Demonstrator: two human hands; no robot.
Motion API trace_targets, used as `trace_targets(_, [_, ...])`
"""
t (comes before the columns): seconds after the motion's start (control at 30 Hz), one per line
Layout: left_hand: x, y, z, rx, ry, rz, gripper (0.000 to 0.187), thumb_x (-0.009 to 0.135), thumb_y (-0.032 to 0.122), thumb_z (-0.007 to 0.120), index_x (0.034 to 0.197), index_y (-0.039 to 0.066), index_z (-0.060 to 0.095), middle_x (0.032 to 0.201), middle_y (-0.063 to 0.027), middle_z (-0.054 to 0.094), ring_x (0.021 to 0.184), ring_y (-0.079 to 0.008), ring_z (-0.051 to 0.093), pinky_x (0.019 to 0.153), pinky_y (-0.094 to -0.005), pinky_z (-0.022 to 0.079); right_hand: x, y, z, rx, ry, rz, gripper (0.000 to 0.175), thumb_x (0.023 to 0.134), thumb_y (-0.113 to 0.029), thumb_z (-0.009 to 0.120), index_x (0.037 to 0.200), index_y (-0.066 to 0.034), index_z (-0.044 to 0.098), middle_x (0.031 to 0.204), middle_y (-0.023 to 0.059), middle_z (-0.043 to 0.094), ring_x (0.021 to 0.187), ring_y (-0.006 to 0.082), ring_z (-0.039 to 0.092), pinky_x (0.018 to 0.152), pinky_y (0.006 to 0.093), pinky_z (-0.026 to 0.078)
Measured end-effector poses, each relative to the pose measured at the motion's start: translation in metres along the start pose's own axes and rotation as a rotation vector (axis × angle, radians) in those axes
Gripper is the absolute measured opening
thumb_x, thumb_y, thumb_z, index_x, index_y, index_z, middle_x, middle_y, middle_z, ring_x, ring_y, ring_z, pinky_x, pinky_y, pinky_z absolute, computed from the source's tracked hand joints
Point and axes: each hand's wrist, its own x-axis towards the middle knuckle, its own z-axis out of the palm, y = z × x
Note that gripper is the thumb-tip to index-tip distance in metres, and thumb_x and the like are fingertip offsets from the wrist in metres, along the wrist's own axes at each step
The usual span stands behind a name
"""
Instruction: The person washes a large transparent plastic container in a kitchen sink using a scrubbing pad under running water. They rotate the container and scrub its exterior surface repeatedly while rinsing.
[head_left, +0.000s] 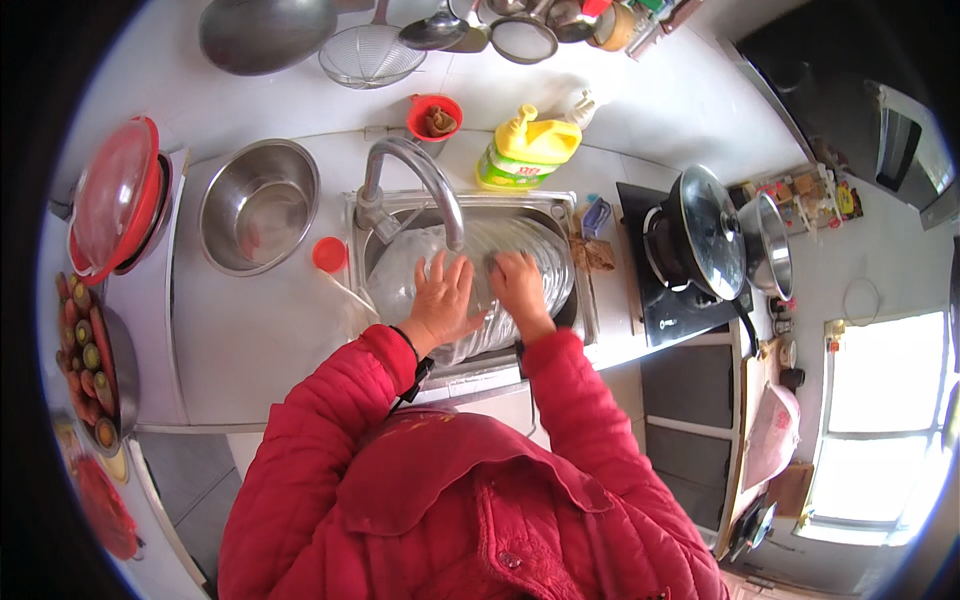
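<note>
A large clear plastic water jug (517, 247) with ridged walls lies on its side in the stainless steel sink (472, 197). My left hand (444, 296) rests on its smooth left part with the fingers spread and nothing in them. Against the ridged part, my right hand (519, 285) has its fingers curled. A small dark patch shows at its fingertips, too blurred to tell what it is. The curved metal faucet (420, 161) arches over the jug, its spout just beyond my left fingertips. Left of the sink, a red cap (329, 255) lies on the counter.
A steel basin (259, 206) stands to the left, a yellow detergent jug (529, 146) behind the sink. A lidded pan (709, 232) sits on the black cooktop (675, 322) at right. Carrots (86, 352) fill a bowl far left. A wire strainer (371, 56) and ladles hang above.
</note>
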Motion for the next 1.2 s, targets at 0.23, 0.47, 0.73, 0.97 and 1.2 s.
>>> trace_targets(0.23, [-0.006,-0.004,0.001,-0.011,0.009,-0.004,0.082,0.063,0.045,0.074,0.126,0.001,0.044,0.131,-0.0107,0.037,0.126,-0.0363,0.028,0.101,-0.0596,0.019,-0.018,-0.004,0.003,-0.002,-0.034,0.025,0.029,0.073,-0.001,0.057,0.101,0.0033,0.062,0.104,0.0196,0.060,0.097,0.0394,0.055,0.085,0.0448,0.044])
trace_targets(0.47, [-0.005,-0.003,0.006,-0.007,0.025,-0.002,0.085,0.063,0.046,0.073,0.128,0.001,0.042,0.133,-0.0108,0.036,0.126,-0.0368,0.027,0.101,-0.0606,0.018,0.003,-0.008,0.005,-0.044,-0.026,-0.057,0.016,0.077,-0.009,0.057,0.091,-0.0046,0.064,0.094,0.0102,0.063,0.084,0.0356,0.055,0.076,0.0446,0.045])
trace_targets(0.73, [-0.003,-0.002,0.002,-0.012,-0.026,-0.029,0.082,0.065,0.046,0.071,0.127,0.000,0.043,0.132,-0.0112,0.038,0.127,-0.0369,0.028,0.102,-0.0608,0.018,-0.023,-0.017,-0.001,-0.023,-0.017,-0.052,0.023,0.075,-0.003,0.057,0.097,0.0007,0.062,0.107,0.0162,0.060,0.095,0.0384,0.054,0.084,0.0453,0.044])
trace_targets(0.97, [-0.004,-0.003,0.001,-0.010,0.008,0.000,0.083,0.065,0.047,0.072,0.126,-0.001,0.044,0.131,-0.0119,0.039,0.126,-0.0371,0.029,0.101,-0.0607,0.019,-0.007,-0.012,0.001,0.050,-0.047,-0.079,0.026,0.076,-0.001,0.054,0.102,0.0006,0.060,0.107,0.0165,0.060,0.092,0.0389,0.054,0.084,0.0451,0.042])
trace_targets(1.2, [-0.005,-0.003,0.004,-0.001,0.025,0.004,0.085,0.063,0.046,0.073,0.126,-0.001,0.043,0.130,-0.0114,0.038,0.126,-0.0362,0.029,0.101,-0.0596,0.020,-0.008,-0.023,-0.005,-0.095,-0.043,-0.063,0.024,0.077,-0.006,0.057,0.100,-0.0047,0.063,0.101,0.0106,0.062,0.085,0.0350,0.054,0.078,0.0426,0.044])
